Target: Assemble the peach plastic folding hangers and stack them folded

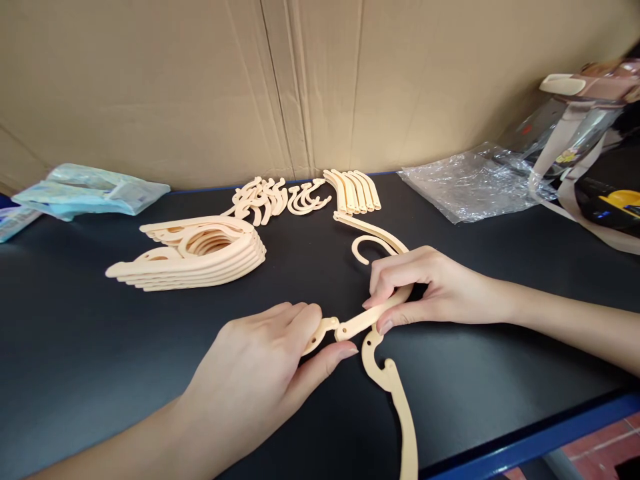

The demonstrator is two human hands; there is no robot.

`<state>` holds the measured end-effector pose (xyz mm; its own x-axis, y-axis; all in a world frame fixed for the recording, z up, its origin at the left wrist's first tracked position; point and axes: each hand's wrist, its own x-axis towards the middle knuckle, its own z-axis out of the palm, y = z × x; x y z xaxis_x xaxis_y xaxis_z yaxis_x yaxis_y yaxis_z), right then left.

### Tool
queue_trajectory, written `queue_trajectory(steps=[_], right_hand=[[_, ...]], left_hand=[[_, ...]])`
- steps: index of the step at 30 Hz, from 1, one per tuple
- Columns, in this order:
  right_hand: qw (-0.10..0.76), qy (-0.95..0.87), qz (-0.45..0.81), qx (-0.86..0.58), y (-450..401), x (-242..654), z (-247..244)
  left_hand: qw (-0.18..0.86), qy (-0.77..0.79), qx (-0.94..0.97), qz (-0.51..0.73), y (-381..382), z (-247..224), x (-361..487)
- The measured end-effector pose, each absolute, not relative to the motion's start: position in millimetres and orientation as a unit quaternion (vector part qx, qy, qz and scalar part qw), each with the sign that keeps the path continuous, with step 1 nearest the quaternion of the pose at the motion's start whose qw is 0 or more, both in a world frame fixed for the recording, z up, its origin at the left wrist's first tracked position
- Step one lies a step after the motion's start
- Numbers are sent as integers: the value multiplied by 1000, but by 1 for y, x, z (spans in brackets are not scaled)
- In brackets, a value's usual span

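Observation:
My left hand (265,367) is closed around a cream plastic hanger piece (316,337), most of it hidden under my fingers. Its exposed end meets the holed tip of a curved hanger bar (361,321), pinched between the thumb and fingers of my right hand (435,287). Whether the two pieces are joined I cannot tell. Behind my right fingers lie a hook (373,243) and a long curved strip (373,230), partly covered by the hand. Below the bar, a hanger arm (405,413) with a notched, holed end runs toward the near table edge.
A stack of hanger parts (200,263) lies at left. Farther back are loose hooks (260,200) and a row of curved bars (353,191). A blue packet (90,193), clear plastic bag (470,183) and strapped bottle (580,127) flank them. Cardboard (200,87) stands behind the dark table.

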<state>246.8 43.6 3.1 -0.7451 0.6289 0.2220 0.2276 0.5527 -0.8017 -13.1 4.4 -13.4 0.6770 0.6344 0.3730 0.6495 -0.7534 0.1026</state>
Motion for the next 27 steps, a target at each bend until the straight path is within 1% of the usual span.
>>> queue_trajectory(steps=[7,15,21,27], right_hand=[[254,-850,388,-250,44,247,3],[246,-852,389,-249,45,247,2],[243,-858,380,-244,45,247,3],[241,-855,384,-250,44,246,2]], left_hand=[[29,-334,-925,-179,5,-12,-13],[94,-294,-941,-136,7,1,-5],[160,-274,-938,-139,5,5,-3],[170,-263,-940,-135,3,6,-3]])
